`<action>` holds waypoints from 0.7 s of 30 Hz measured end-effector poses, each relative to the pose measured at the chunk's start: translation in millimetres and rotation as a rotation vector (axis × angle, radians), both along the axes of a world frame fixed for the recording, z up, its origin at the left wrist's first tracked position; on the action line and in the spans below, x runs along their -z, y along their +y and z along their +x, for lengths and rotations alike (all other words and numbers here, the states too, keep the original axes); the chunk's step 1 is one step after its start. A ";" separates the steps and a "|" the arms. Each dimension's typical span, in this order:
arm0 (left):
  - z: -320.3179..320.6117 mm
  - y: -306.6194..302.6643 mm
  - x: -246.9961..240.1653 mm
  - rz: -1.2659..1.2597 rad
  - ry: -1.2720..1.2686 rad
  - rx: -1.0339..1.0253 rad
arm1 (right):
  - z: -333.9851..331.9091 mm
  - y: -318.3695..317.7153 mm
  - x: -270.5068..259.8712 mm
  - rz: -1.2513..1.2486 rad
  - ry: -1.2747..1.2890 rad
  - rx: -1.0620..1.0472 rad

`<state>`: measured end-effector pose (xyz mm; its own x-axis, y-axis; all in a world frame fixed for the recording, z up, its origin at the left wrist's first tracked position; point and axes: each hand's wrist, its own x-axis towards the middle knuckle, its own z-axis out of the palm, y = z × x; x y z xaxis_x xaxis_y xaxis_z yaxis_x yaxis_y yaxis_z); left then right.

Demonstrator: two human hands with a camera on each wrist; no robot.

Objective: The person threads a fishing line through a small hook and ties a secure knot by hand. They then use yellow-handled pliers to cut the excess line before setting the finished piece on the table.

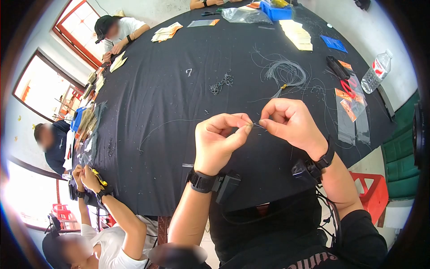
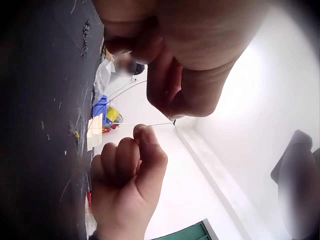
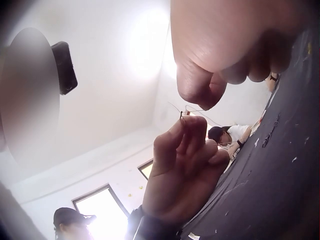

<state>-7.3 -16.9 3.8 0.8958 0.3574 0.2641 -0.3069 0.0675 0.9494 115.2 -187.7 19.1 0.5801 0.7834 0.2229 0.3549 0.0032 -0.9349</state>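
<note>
My left hand (image 1: 217,141) pinches a tiny dark piece (image 3: 181,115) between thumb and index finger, its end poking out just past the fingertips. A thin grey line (image 1: 172,120) trails from this hand leftward over the black cloth. Close by on the right, my right hand (image 1: 293,121) pinches a strand of the line between thumb and index finger. In the left wrist view a short straight stretch of strand (image 2: 161,124) spans the small gap between the two hands. The piece is too small to tell its kind.
On the black-clothed table (image 1: 170,179) lie a coil of grey line (image 1: 286,74), a pile of small dark pieces (image 1: 221,84), red-handled scissors (image 1: 347,88) and plastic packets (image 1: 346,127). A water bottle (image 1: 377,71) stands at right. Other people sit around the table.
</note>
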 end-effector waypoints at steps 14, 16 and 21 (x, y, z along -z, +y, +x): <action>1.2 -0.4 4.0 -0.054 -0.060 -0.145 | -13.9 14.6 11.8 0.235 -0.284 0.101; 2.0 -1.2 4.7 -0.060 -0.055 -0.162 | -12.8 14.5 13.8 0.233 -0.328 0.106; 4.4 -4.2 4.3 0.039 -0.006 -0.266 | -15.6 11.9 11.9 0.160 -0.357 0.127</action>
